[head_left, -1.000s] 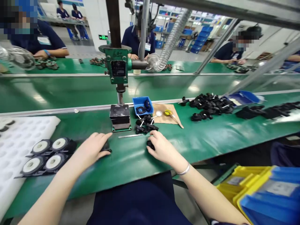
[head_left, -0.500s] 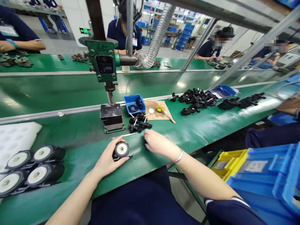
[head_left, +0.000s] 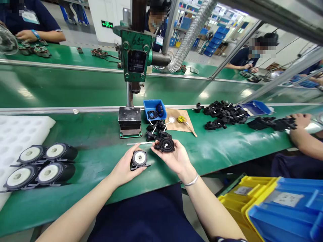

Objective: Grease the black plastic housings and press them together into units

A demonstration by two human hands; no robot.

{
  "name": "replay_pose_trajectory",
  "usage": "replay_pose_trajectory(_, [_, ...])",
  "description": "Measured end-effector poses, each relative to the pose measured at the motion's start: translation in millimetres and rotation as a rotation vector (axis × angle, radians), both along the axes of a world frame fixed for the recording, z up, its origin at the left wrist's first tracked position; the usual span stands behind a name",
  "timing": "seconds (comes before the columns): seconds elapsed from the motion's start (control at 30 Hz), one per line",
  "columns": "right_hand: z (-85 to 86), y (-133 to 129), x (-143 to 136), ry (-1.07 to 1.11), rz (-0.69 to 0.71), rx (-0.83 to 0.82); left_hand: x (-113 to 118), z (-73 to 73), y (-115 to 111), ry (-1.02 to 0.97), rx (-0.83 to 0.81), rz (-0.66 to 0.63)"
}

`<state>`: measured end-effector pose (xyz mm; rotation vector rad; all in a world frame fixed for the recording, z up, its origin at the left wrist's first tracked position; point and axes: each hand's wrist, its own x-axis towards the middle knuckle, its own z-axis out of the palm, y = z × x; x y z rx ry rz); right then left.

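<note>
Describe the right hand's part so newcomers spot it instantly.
Find the green machine. Below and right of it, the right hand holds a black part. Its ringed black face has a white spot, unlike the white-faced part in the left hand.

Right hand (head_left: 177,159) now palm up, ringed face of cap (head_left: 168,144) showing. Co-worker's hand (head_left: 300,120) now at housings (head_left: 280,124), far right.

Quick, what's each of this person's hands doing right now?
Left hand: closed around a black part with a round white face.
Right hand: turned palm up, holding a round black part.
</note>
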<state>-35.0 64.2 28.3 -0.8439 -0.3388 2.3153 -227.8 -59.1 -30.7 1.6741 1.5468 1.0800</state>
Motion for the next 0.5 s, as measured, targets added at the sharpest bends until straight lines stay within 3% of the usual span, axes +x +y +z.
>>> replay_pose_trajectory(0.17, [6.0, -1.2, -4.1, -0.047, 0.057, 0.051, 1.9, 7.6, -3.5, 0.001, -0.025, 0.025])
replay_pose_trajectory(0.3, [0.1, -3.2, -1.7, -0.108, 0.145, 0.164, 1.7, 8.8, -6.6, -0.036, -0.013, 0.001])
replay_pose_trajectory(0.5, [1.7, -4.1, -6.9, -0.307, 0.181, 0.555, 0.6, 3.1, -8.0, -0.247, 0.025, 0.004])
